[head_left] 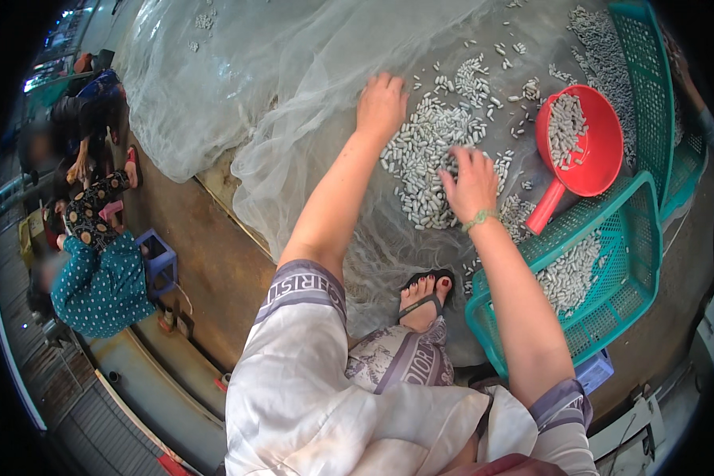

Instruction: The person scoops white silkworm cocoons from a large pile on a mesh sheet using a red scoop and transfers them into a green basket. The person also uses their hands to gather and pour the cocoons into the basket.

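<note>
A heap of small grey capsule-shaped pieces (428, 151) lies on pale, fine netting (309, 135) in front of me. At the heap's far left edge, my left hand (382, 105) rests with its fingers slightly bent and nothing visible in them. On the heap's right side, my right hand (474, 189) touches the pieces with its thumb and fingers apart. Its palm is hidden. Right of it stands a red long-handled scoop (599, 163), partly filled with the same pieces. A green plastic basket (484, 337) beneath my right forearm also holds some.
Another green basket (646, 87) stands on its side at the far right, beside more pieces (599, 47). My sandalled foot (424, 301) is close to the heap. To the left, people sit near a blue stool (160, 262); one wears teal dotted clothing (99, 285).
</note>
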Demonstrator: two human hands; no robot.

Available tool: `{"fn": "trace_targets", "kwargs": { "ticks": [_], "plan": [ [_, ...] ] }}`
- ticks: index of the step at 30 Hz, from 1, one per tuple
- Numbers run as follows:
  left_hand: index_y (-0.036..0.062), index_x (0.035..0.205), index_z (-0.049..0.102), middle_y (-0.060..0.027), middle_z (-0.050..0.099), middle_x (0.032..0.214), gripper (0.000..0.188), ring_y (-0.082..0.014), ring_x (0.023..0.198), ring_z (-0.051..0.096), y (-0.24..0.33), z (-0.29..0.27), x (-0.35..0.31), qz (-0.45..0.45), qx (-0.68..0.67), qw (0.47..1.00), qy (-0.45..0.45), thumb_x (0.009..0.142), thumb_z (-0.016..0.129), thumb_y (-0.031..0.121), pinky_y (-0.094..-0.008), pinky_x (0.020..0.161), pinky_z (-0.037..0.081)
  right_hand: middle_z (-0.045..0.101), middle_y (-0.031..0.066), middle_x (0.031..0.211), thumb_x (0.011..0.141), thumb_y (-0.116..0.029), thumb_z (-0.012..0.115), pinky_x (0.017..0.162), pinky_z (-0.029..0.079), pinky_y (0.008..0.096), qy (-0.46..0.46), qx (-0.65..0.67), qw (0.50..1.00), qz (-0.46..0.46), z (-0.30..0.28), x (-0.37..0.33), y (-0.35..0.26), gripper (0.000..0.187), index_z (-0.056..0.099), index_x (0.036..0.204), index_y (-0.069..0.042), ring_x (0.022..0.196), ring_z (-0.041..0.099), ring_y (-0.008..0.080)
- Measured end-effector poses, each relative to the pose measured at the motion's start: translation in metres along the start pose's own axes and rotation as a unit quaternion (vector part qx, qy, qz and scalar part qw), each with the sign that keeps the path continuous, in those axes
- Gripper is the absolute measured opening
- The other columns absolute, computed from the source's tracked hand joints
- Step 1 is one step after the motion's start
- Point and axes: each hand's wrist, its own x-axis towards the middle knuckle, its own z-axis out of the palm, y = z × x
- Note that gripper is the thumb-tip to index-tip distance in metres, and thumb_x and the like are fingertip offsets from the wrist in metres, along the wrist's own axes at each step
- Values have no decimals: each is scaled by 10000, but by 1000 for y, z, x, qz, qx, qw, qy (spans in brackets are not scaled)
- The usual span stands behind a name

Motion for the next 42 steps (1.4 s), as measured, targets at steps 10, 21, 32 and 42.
{"fn": "trace_targets", "kwargs": {
  "ticks": [10, 21, 32, 42],
  "plan": [
    [145, 967, 622, -38, 516, 975, 302, -233, 899, 483, 103, -34, -1, 94, 1, 993, 76, 670, 618, 90, -371, 716, 350, 498, 201, 1191, 791, -89, 590, 931, 398, 452, 180, 57, 981, -42, -8, 71, 63, 424, 486, 1199, -35, 1077, 490, 390],
    [138, 973, 660, -58, 551, 1007, 291, -254, 934, 539, 139, 53, 101, 272, -101, 956, -50, 697, 595, 73, -380, 746, 466, 544, 168, 995, 741, -69, 633, 841, 440, 428, 46, 109, 993, -8, -5, -2, 12, 331, 588, 1066, -33, 957, 525, 346],
    [85, 972, 671, -104, 609, 1062, 224, -295, 933, 591, 138, 39, 123, 45, -100, 916, -385, 763, 590, 75, -387, 810, 491, 520, 169, 1079, 768, -109, 619, 875, 411, 439, 165, 62, 974, 142, -23, 11, 71, 346, 570, 1102, -29, 1021, 499, 354],
    [93, 896, 680, -106, 627, 915, 166, -295, 928, 588, 100, 69, 117, 107, -24, 985, -132, 745, 614, 115, -400, 811, 488, 282, 212, 1439, 767, -36, 608, 1085, 289, 390, 41, -14, 999, 10, -12, 65, 79, 614, 364, 1326, 34, 1325, 285, 381]
  ]
}}
